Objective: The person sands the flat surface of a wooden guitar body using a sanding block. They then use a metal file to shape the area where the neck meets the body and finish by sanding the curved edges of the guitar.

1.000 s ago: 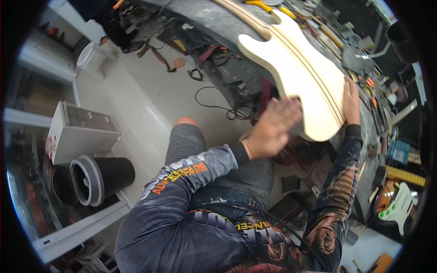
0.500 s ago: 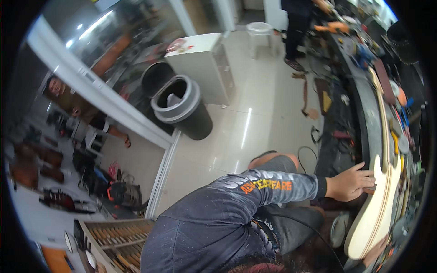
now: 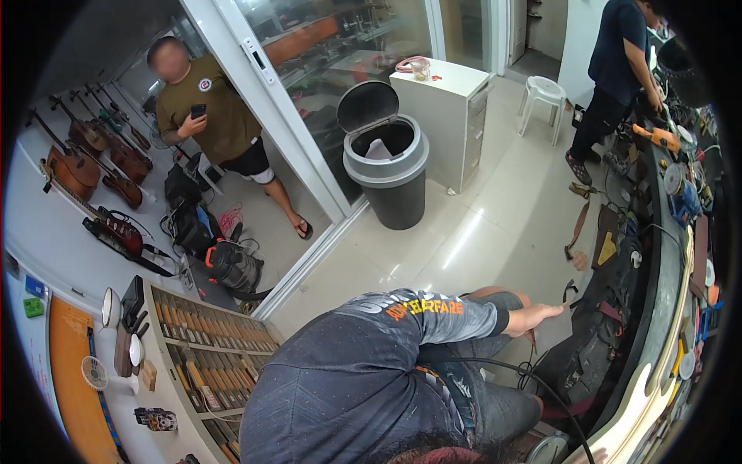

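My left hand (image 3: pixel 533 319) is out over the floor in front of my knees, at the end of a printed grey sleeve. Its fingers close on the edge of a thin grey sheet (image 3: pixel 553 329), which looks like sandpaper and hangs flat from them. To its right, a cream unfinished guitar body (image 3: pixel 632 414) with a brown centre stripe lies along the bench edge, partly cut off by the lower rim. The neck (image 3: pixel 683 290) runs up toward the far end of the bench. My right hand is out of the picture.
A cluttered workbench (image 3: pixel 657 301) runs down the right side. A cable (image 3: pixel 510 363) crosses my lap. Beyond are a lidded bin (image 3: pixel 386 178), a white cabinet (image 3: pixel 440 116) and a stool (image 3: pixel 539 108). One person stands at the bench, another behind the glass door. A tool rack (image 3: pixel 209 340) stands left.
My left hand has come off the guitar body and moved left, and now holds the grey sheet. The view has swung, putting the guitar lower and farther right; my right hand has left the picture.
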{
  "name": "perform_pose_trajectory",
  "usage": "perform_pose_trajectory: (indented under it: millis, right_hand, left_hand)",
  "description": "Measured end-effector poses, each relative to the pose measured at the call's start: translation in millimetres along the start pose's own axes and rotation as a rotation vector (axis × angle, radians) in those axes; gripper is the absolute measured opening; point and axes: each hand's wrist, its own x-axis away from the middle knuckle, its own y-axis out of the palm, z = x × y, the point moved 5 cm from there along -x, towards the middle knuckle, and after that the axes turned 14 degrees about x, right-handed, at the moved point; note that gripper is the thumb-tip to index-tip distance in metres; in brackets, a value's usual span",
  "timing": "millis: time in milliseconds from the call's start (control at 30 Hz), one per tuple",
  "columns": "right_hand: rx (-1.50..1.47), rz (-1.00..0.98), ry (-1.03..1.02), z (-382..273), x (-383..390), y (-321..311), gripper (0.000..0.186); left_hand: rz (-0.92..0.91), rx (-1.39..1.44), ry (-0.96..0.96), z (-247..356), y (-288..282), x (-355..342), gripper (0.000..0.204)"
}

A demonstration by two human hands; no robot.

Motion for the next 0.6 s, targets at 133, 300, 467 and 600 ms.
perform_pose_trajectory:
  millis: [133,300,467,600]
  right_hand:
    - [0.099,-0.069,-0.044,-18,-3,1,0.068]
    - [-0.432,0.21,-0.247,-84,-61,-30,0.065]
    - [-0.691,0.148,-0.142,-70,-78,-71,0.06]
    - [-0.381,0.191,-0.008,-42,-76,-32,0.068]
  left_hand:
    - [-0.032,-0.208,0.007,-7,-3,5,0.054]
    - [0.03,-0.059,-0.127,-24,-22,2,0.04]
    - [0.037,-0.182,-0.19,-43,-17,1,0.036]
    - [-0.045,-0.197,-0.29,-66,-15,-19,0.034]
